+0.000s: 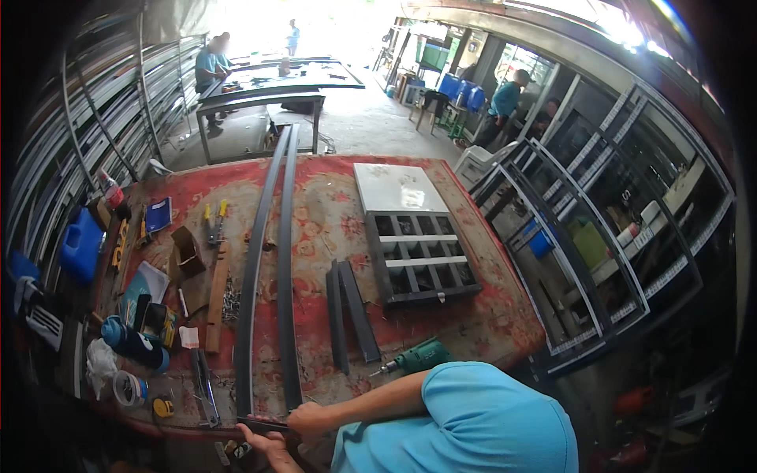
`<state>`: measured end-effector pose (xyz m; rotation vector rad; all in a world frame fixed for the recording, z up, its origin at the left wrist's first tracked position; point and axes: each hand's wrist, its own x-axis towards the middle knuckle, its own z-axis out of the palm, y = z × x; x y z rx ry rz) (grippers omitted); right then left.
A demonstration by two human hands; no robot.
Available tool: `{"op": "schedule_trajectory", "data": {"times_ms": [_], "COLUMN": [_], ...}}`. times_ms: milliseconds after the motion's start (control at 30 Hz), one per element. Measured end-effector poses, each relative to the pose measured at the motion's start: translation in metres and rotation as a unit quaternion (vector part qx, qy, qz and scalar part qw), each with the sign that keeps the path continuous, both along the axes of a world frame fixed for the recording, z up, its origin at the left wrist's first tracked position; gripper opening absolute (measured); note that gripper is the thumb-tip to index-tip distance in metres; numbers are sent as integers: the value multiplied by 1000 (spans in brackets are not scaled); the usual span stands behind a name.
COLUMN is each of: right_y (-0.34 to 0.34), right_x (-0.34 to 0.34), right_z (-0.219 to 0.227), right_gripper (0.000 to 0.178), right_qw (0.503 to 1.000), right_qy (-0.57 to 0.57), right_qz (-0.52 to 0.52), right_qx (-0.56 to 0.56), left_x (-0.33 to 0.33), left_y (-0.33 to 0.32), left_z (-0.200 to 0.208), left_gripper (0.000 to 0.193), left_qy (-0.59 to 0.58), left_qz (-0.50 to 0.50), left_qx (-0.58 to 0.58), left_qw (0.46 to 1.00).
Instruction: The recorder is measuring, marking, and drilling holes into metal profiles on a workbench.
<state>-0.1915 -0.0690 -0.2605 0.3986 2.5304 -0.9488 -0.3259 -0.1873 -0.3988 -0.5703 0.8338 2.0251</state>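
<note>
Two long dark metal profiles (pixel 266 260) run lengthwise over the worktable, their near ends by my hands. A short dark metal strip (pixel 266 425) lies crosswise at those ends. My right hand (pixel 310 422) is closed around the strip's right end, the forearm reaching in from the right. Under its left end, my left hand (pixel 266 444) grips with fingers and thumb; part of that grip is hidden. Right of the long profiles lie two short dark profile pieces (pixel 347 315), leaning together at the top. A green power drill (pixel 418 356) rests near my right arm.
The worktable (pixel 323 209) has a worn red floral cover. A compartmented box (pixel 422 252) stands right. Left are a wooden strip (pixel 216 303), screwdrivers (pixel 215 217), a blue bottle (pixel 134 344), a tape measure (pixel 162 407) and a blue jug (pixel 81 244). Dark frames (pixel 583 229) lean right; people work farther back.
</note>
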Motion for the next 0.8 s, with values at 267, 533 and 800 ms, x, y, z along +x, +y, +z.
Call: {"op": "schedule_trajectory", "data": {"times_ms": [267, 533, 800], "right_y": [13, -4, 1], "right_x": [19, 17, 20], "right_z": [-31, -103, -91], "right_gripper": [40, 24, 23], "right_qw": [972, 950, 994], "right_qy": [-13, -78, 50], "right_qz": [-104, -152, 29], "right_qx": [-212, -260, -89], "left_x": [3, 2, 5], "left_y": [4, 4, 2], "left_z": [-4, -4, 5], "left_gripper": [50, 53, 52], "left_qy": [55, 59, 63], "left_qz": [-7, -32, 2], "left_qx": [25, -28, -52], "left_qw": [998, 997, 997]}}
